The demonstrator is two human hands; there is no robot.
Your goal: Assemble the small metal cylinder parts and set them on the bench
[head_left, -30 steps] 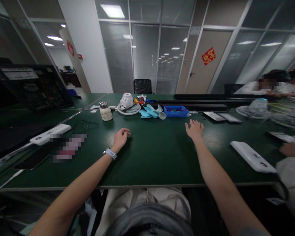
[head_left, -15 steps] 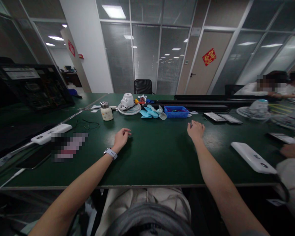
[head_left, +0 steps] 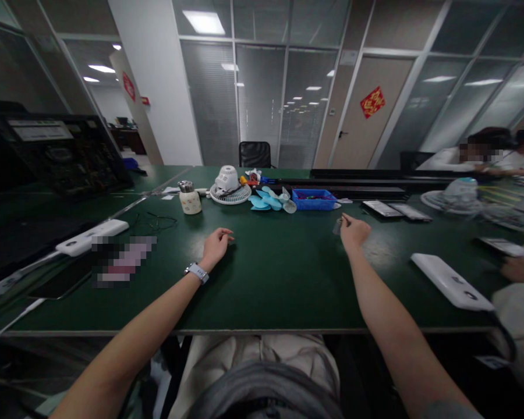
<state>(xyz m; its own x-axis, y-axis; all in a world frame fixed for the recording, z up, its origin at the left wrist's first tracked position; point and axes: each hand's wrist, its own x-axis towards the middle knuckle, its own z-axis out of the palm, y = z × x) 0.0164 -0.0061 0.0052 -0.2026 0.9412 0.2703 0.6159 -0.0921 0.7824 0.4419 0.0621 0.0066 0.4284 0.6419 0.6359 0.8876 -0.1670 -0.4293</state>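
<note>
My right hand is raised a little over the green table, just in front of the blue basket. Pinched between its thumb and fingers hangs a small greyish, see-through piece, too small to name for certain. On the table's left half lies my left hand, fingers loosely bent and apart, with nothing in it. Beyond the hands are light-blue fan blades and a white fan body on a round grille.
A cream jar stands at the back left, near a thin dark cable. White power strips lie left and right. Flat white-topped devices sit at the back right. A co-worker's hand shows at the right edge.
My right hand has shifted slightly right and turned, and the small see-through piece now shows hanging from its fingertips. My left hand stays in place.
</note>
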